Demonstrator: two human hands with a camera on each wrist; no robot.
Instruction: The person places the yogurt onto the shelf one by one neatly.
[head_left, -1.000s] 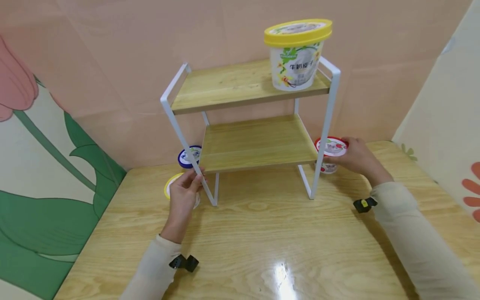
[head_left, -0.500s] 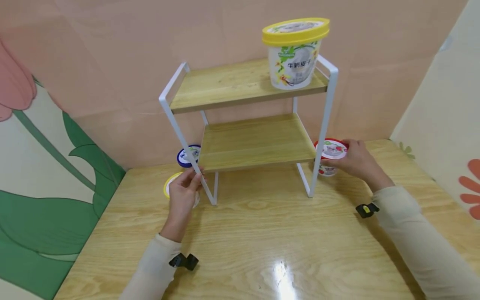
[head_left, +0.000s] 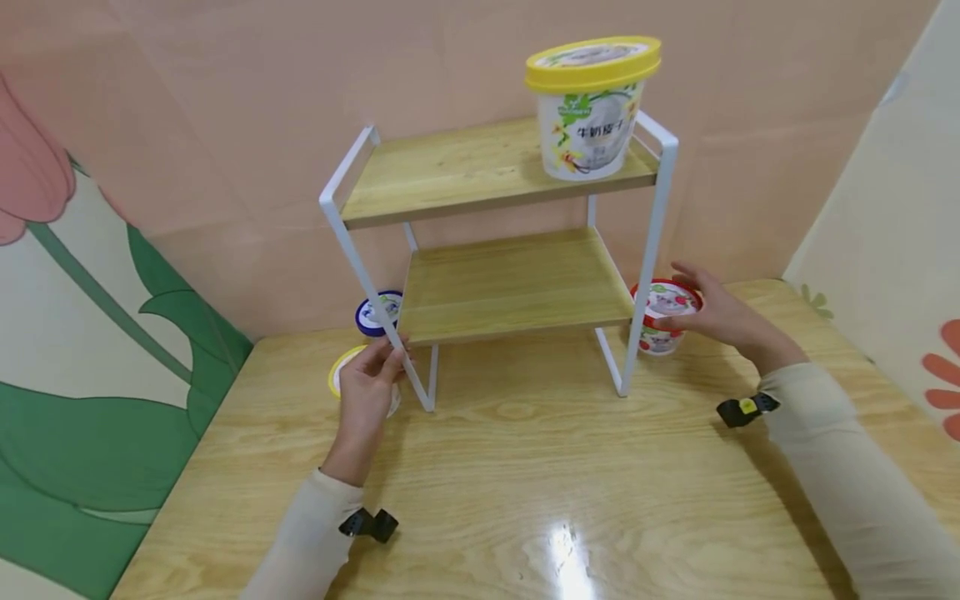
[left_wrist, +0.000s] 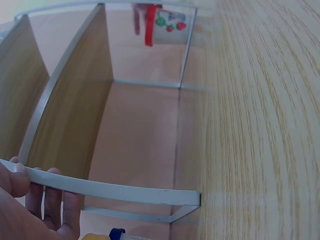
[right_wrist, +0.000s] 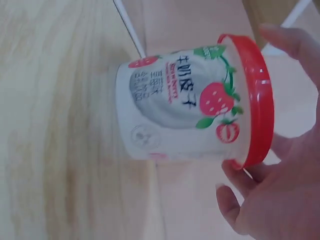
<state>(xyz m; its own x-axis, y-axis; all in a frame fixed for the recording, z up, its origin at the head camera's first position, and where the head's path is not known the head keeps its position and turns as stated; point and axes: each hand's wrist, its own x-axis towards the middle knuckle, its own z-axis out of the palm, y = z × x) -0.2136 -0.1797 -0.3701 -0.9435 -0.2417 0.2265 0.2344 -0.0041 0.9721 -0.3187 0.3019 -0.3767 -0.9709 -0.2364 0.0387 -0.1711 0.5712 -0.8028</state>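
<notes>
A two-tier wooden shelf with a white metal frame (head_left: pixel 651 242) stands on the table. My left hand (head_left: pixel 363 396) grips its front left leg, the thumb in front and the fingers behind, as the left wrist view shows on the white leg (left_wrist: pixel 112 189). Beside the shelf's right side a red-lidded tub (right_wrist: pixel 185 105) with strawberry print stands upright on the table. My right hand (head_left: pixel 723 315) is spread around its lid; in the right wrist view one digit stands off the red rim while other fingertips lie right at the opposite edge.
A larger yellow-lidded tub (head_left: pixel 588 133) stands on the right of the top shelf. Left of the shelf are a blue-lidded tub (head_left: pixel 371 315) and a yellow-lidded tub (head_left: pixel 337 375), partly hidden by the frame and my left hand. A wall rises behind the table (head_left: pixel 495 475).
My right hand has loosened from the red-lidded tub, fingers spreading and wrist drawing slightly right. The tub stands slightly nearer the front than before. My left hand keeps its grip on the shelf leg.
</notes>
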